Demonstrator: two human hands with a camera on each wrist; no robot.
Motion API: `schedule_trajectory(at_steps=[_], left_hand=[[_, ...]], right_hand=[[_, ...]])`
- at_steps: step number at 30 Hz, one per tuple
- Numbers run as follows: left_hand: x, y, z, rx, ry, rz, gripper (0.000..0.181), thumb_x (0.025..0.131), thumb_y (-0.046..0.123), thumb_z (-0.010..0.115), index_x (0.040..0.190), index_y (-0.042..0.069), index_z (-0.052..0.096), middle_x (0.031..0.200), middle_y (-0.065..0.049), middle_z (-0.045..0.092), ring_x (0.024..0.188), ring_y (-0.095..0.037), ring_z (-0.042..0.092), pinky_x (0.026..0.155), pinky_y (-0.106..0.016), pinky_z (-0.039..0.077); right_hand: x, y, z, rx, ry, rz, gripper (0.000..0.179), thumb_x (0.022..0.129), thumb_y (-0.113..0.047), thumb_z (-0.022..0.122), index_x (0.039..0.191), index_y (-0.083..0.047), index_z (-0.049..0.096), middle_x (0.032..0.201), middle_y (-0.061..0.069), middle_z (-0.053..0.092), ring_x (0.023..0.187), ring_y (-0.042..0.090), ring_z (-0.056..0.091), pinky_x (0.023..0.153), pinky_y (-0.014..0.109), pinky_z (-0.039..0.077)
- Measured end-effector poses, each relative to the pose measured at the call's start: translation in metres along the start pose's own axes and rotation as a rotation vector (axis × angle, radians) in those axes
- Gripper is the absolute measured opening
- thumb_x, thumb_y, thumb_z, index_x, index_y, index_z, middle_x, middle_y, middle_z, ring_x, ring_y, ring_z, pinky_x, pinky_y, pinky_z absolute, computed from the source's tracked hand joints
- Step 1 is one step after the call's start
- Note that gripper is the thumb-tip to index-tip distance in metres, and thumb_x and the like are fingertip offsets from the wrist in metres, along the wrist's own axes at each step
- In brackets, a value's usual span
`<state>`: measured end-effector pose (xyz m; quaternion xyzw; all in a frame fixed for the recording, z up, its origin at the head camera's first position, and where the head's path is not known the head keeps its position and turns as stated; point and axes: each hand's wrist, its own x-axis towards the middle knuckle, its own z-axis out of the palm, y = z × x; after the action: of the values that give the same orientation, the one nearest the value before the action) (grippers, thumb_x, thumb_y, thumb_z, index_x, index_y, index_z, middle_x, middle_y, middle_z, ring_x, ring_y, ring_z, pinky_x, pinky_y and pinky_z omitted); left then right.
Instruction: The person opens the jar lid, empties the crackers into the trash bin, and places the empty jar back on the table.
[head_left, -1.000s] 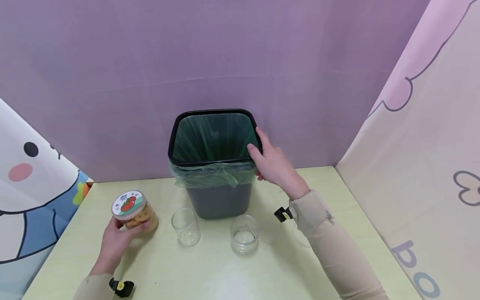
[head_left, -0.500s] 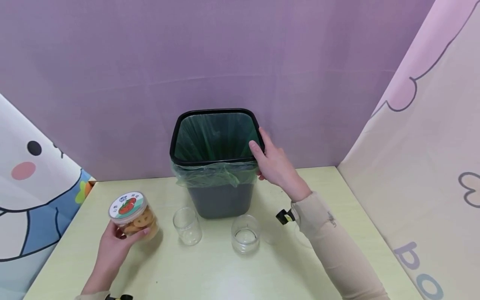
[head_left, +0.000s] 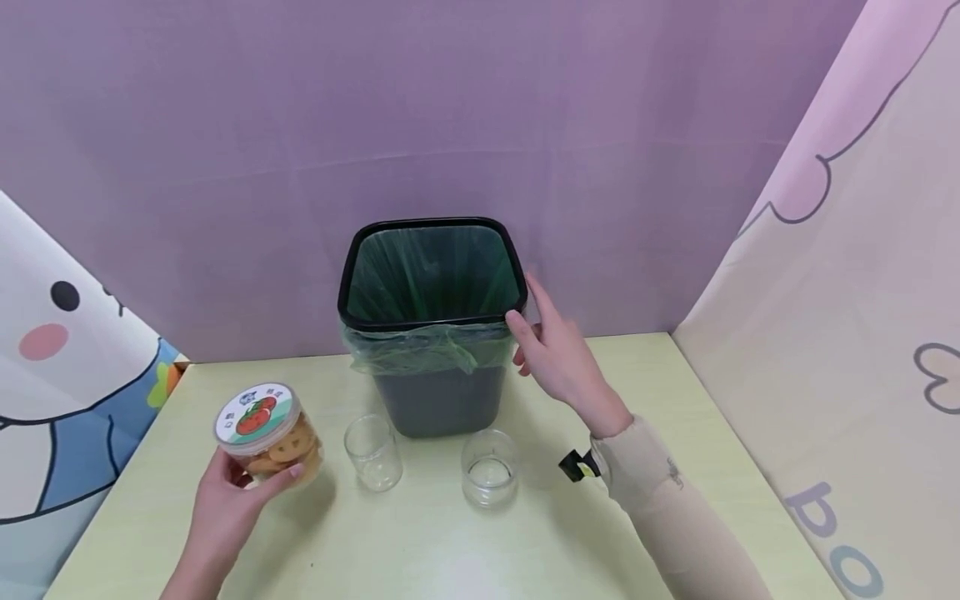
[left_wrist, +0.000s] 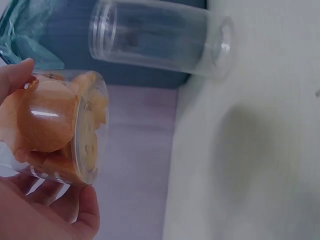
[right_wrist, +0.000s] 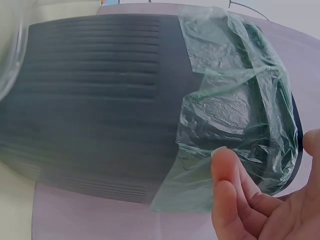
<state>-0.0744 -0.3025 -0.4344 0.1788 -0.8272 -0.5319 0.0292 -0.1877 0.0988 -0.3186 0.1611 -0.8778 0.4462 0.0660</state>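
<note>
My left hand [head_left: 225, 508] grips a clear jar of biscuits [head_left: 288, 446] around its sides, with the thumb in front. Its round lid [head_left: 255, 417] carries a red tomato picture. In the left wrist view, the jar's base faces the table and a shadow lies apart from it. A dark grey trash bin [head_left: 442, 404] stands at the back centre, lined with a thin green bag [head_left: 420, 350] folded over its black rim. By the bin's right rim is my right hand [head_left: 562, 362], index finger extended, thumb tip close to the corner, other fingers loosely bent beside the bag.
Two clear, empty-looking containers stand before the bin: a taller one [head_left: 373, 454] at left and a wider one [head_left: 489, 471] at right. A purple cloth wall [head_left: 450, 108] rises behind the pale table [head_left: 420, 550], with printed cloths on both sides.
My left hand has lifted the biscuit jar slightly and brought it nearer. My right hand has loosened from the bin's rim and shifted a little right and down. The bin stays in place.
</note>
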Motion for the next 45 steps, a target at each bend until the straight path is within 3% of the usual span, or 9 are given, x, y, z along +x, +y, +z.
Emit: schedule_trajectory(at_steps=[8, 11, 15, 19, 25, 30, 36, 40, 45], left_hand=[[-0.017, 0.016, 0.006, 0.004, -0.060, 0.023, 0.102, 0.082, 0.042, 0.081, 0.159, 0.016, 0.019, 0.153, -0.009, 0.034, 0.128, -0.027, 0.035, 0.099, -0.042, 0.038], [-0.024, 0.021, 0.010, 0.007, -0.066, 0.045, 0.100, 0.081, 0.040, 0.083, 0.157, 0.018, 0.023, 0.151, -0.005, 0.036, 0.127, -0.024, 0.036, 0.095, -0.032, 0.043], [-0.031, 0.027, 0.017, 0.003, -0.071, 0.083, 0.094, 0.079, 0.037, 0.085, 0.153, 0.018, 0.029, 0.146, -0.002, 0.040, 0.121, -0.021, 0.037, 0.080, -0.018, 0.048], [-0.038, 0.033, 0.024, -0.008, -0.095, 0.103, 0.092, 0.078, 0.034, 0.086, 0.151, 0.018, 0.032, 0.143, 0.000, 0.042, 0.117, -0.019, 0.037, 0.079, -0.022, 0.047], [-0.049, 0.040, 0.035, -0.004, -0.151, 0.157, 0.089, 0.078, 0.031, 0.087, 0.149, 0.019, 0.036, 0.140, 0.001, 0.046, 0.116, -0.017, 0.039, 0.083, -0.029, 0.046], [-0.055, 0.038, 0.051, -0.066, -0.188, 0.240, 0.083, 0.074, 0.022, 0.090, 0.143, 0.020, 0.043, 0.133, 0.001, 0.053, 0.112, -0.017, 0.047, 0.081, -0.030, 0.050], [-0.059, 0.041, 0.072, -0.132, -0.243, 0.267, 0.084, 0.069, 0.016, 0.092, 0.140, 0.023, 0.047, 0.128, -0.001, 0.058, 0.109, -0.019, 0.051, 0.078, -0.029, 0.051], [-0.061, 0.042, 0.086, -0.156, -0.280, 0.273, 0.081, 0.067, 0.016, 0.093, 0.136, 0.024, 0.051, 0.124, -0.001, 0.060, 0.108, -0.020, 0.053, 0.078, -0.029, 0.051], [-0.063, 0.042, 0.104, -0.191, -0.328, 0.277, 0.079, 0.066, 0.017, 0.094, 0.134, 0.025, 0.053, 0.124, 0.000, 0.061, 0.111, -0.022, 0.053, 0.079, -0.031, 0.051]], right_hand=[[-0.020, 0.012, 0.004, 0.012, 0.005, 0.033, 0.070, 0.103, -0.049, 0.047, 0.159, -0.019, 0.019, 0.072, 0.004, 0.067, 0.061, 0.020, 0.065, 0.066, 0.037, 0.052], [-0.029, 0.016, 0.007, 0.003, 0.007, 0.037, 0.066, 0.104, -0.044, 0.049, 0.158, -0.015, 0.023, 0.071, 0.003, 0.067, 0.061, 0.018, 0.065, 0.067, 0.037, 0.051], [-0.041, 0.020, 0.013, -0.011, 0.027, 0.029, 0.062, 0.104, -0.037, 0.052, 0.155, -0.010, 0.030, 0.073, 0.000, 0.066, 0.062, 0.018, 0.065, 0.066, 0.037, 0.050], [-0.054, 0.024, 0.019, -0.013, 0.046, 0.004, 0.057, 0.103, -0.033, 0.055, 0.151, -0.008, 0.037, 0.080, -0.001, 0.067, 0.066, 0.012, 0.065, 0.063, 0.034, 0.050], [-0.069, 0.024, 0.028, -0.010, 0.072, -0.096, 0.050, 0.100, -0.026, 0.061, 0.145, -0.007, 0.049, 0.096, -0.004, 0.068, 0.082, 0.007, 0.063, 0.067, 0.029, 0.053], [-0.078, 0.026, 0.037, 0.020, 0.015, -0.217, 0.048, 0.098, -0.018, 0.064, 0.142, -0.003, 0.051, 0.112, 0.001, 0.066, 0.098, 0.016, 0.063, 0.076, 0.030, 0.055], [-0.087, 0.026, 0.050, 0.023, -0.033, -0.356, 0.049, 0.097, -0.017, 0.063, 0.142, -0.003, 0.050, 0.122, 0.004, 0.062, 0.110, 0.021, 0.060, 0.083, 0.036, 0.054], [-0.093, 0.025, 0.059, 0.039, -0.064, -0.403, 0.049, 0.098, -0.018, 0.062, 0.144, -0.006, 0.049, 0.126, 0.003, 0.060, 0.115, 0.022, 0.058, 0.086, 0.038, 0.053], [-0.099, 0.022, 0.070, 0.099, -0.118, -0.390, 0.052, 0.098, -0.021, 0.063, 0.146, -0.009, 0.047, 0.134, 0.006, 0.056, 0.121, 0.019, 0.054, 0.090, 0.036, 0.052]])
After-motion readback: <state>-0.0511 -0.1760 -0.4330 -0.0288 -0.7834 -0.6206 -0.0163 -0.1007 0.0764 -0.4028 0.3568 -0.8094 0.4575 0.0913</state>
